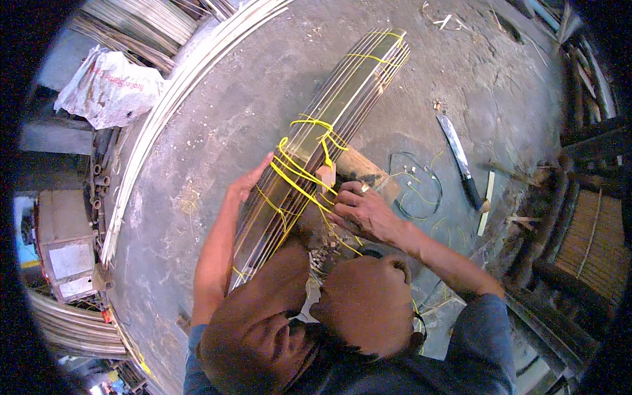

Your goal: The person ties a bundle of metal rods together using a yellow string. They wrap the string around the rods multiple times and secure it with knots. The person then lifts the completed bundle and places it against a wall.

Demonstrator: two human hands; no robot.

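A long bundle of thin bamboo strips [359, 82] lies slantwise before me, its far end toward the upper right. Yellow cord [328, 158] is wound around it in several places, with loose loops and a knot near the middle. My left hand [253, 179] holds the bundle's left side, fingers pressed along it. On the other side my right hand [362, 212] is closed, its curled fingers pinching the yellow cord where it leaves the bundle. A small wooden piece [326, 176] sits by the cord, near my right fingertips. The fingers partly hide the cord's grip point.
A knife [454, 146] with a black handle lies on the concrete floor at the right, beside a pale strip [486, 204]. A wooden block [368, 172] is next to the bundle. Long strips [155, 118] and a white sack [108, 89] lie at the left.
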